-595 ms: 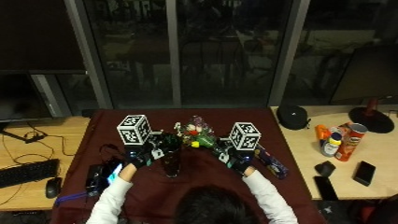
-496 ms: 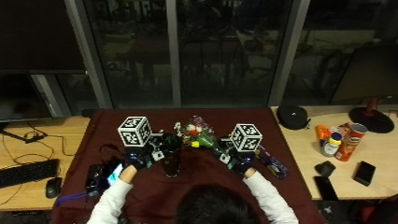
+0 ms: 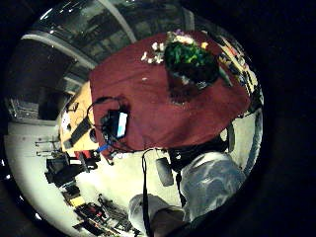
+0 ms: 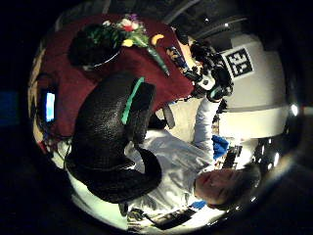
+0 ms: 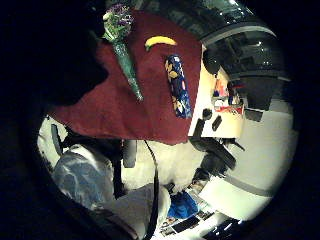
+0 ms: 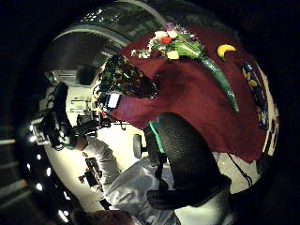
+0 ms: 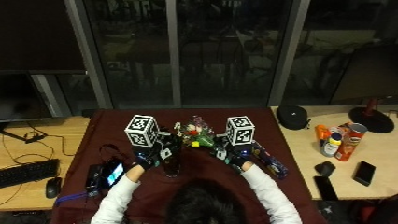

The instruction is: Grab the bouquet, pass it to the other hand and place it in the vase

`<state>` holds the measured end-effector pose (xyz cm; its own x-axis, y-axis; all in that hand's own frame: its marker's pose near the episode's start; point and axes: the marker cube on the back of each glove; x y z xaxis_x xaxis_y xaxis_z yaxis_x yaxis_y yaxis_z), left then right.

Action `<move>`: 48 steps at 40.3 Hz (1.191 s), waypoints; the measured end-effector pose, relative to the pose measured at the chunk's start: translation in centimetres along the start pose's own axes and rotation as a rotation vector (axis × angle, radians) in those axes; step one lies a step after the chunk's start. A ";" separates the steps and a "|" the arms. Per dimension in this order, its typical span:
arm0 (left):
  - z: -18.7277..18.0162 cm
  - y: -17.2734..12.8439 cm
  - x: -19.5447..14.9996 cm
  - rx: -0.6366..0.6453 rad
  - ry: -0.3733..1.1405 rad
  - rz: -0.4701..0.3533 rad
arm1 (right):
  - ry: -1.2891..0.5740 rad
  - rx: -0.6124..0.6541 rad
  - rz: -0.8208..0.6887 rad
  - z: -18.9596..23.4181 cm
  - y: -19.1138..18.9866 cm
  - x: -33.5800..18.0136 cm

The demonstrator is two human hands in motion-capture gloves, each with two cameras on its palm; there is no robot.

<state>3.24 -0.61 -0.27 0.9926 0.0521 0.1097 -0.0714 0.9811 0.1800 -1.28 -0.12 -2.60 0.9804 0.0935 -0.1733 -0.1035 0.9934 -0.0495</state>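
The counter carries a dark red cloth across its middle, and the person sits at its near edge with both forearms reaching over it. The bouquet lies flat on the cloth towards the far side, flower heads pointing far and its green wrapped stem running back towards the right; the palm views show it resting there, touched by neither glove. The vase, dark glass, stands upright just left of centre, near the left hand, and holds nothing yet. The left hand hangs beside the vase with its fingers loosely bent and nothing in them, and the right hand sits near the stem with its fingers likewise bent around nothing. A yellow banana and a blue patterned tube lie on the cloth to the right. The task appears to be at its first step, the pick-up; the next move likely calls for the right hand to close round the stem.
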 end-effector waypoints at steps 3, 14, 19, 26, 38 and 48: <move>-0.2 -0.1 1.3 0.032 0.003 0.042 | 0.001 -0.011 0.032 -0.5 -0.6 0.0; 0.3 0.7 4.4 0.193 -0.043 0.120 | -0.048 -0.045 0.202 -0.4 -4.3 3.3; 0.7 1.5 5.5 0.197 -0.074 0.145 | -0.101 -0.013 0.297 1.3 -6.7 6.0; 1.5 1.7 6.1 0.179 -0.086 0.180 | -0.185 0.015 0.342 5.1 -9.3 8.8; 3.3 1.0 5.8 0.237 -0.154 0.161 | -0.261 0.076 0.366 12.2 -9.2 8.8; 4.1 1.5 5.7 0.166 -0.124 0.179 | -0.224 0.027 0.426 18.2 -9.8 8.4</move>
<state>8.38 0.36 4.60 0.9439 0.1887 0.2710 -0.2699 0.9136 0.3040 11.00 -7.86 14.38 0.8640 0.5016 0.0432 -0.5023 0.8647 0.0055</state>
